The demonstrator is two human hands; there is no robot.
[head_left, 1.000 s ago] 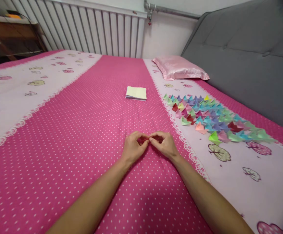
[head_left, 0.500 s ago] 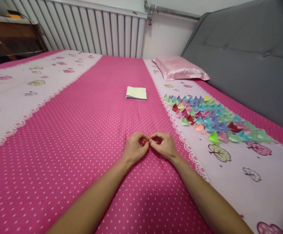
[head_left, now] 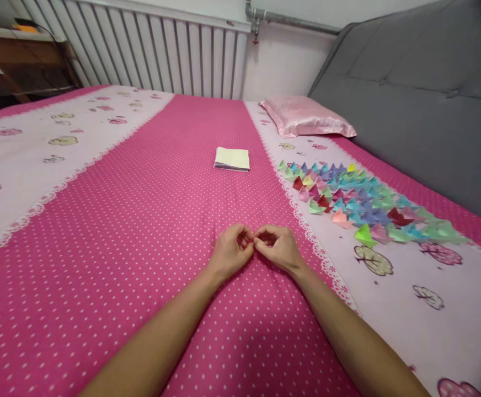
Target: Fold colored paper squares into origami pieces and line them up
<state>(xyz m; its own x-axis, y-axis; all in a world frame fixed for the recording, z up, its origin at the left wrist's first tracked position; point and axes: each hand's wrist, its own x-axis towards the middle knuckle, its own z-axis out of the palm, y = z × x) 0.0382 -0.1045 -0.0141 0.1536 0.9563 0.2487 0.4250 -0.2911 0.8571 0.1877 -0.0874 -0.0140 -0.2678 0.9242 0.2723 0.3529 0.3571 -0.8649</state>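
Over the pink dotted bedspread [head_left: 149,220], my left hand [head_left: 231,251] and my right hand [head_left: 281,248] meet at the fingertips. Both are closed in a pinch on a small red piece of paper [head_left: 251,240], which the fingers hide almost entirely, so its shape cannot be made out. Beyond my hands lies a stack of square paper sheets [head_left: 232,158], pale yellow on top. To the right, several rows of small folded paper boats [head_left: 364,235] in many colours stand on the white printed band of the bedspread.
A pink satin pillow [head_left: 306,117] rests at the far right, near the grey padded headboard [head_left: 410,88]. Along the far wall runs a white radiator [head_left: 161,52] with a pipe [head_left: 298,19] beside it. A wooden desk [head_left: 29,52] stands at the far left.
The fingertips have shifted very slightly around the red paper, and less of it shows now. The stack and the boats have stayed in place.
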